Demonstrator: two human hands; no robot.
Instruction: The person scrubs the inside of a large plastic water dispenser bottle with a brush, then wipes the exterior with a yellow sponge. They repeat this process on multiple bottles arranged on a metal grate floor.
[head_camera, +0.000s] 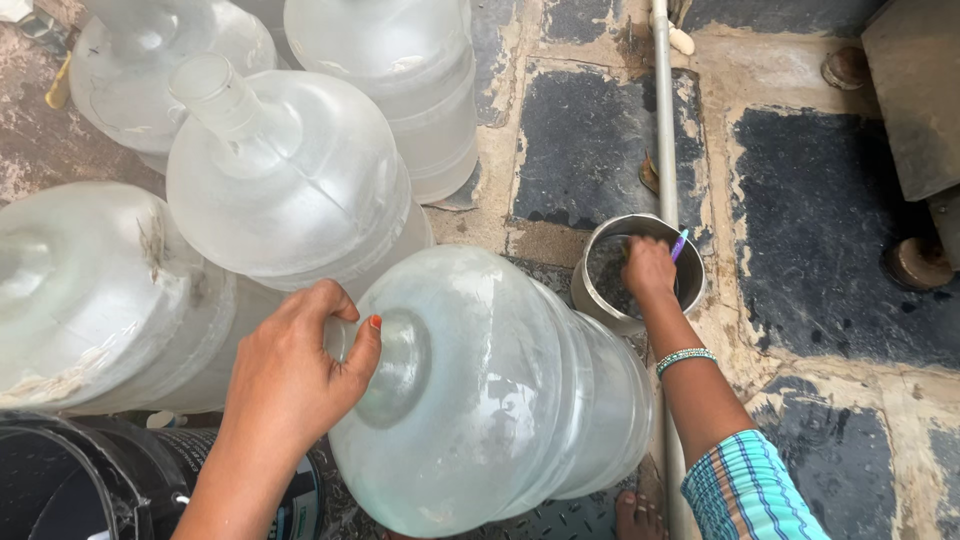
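A large clear plastic water jug (500, 390) lies tilted on its side in front of me. My left hand (295, 375) grips its neck at the left end. My right hand (650, 270) reaches down into a round steel pot (596, 295) on the stone floor and holds a thin purple-handled object (679, 244), whose lower end is hidden inside the pot. A beaded bracelet (685, 358) circles my right wrist, and a striped turquoise sleeve (745, 490) covers the upper arm.
Several more clear jugs stand at the left and back, one (285, 175) right beside the tilted jug. A black bucket (90, 485) sits at the bottom left. A grey pipe (664, 120) runs across the tiled floor. A grey cabinet (920, 90) stands at the right.
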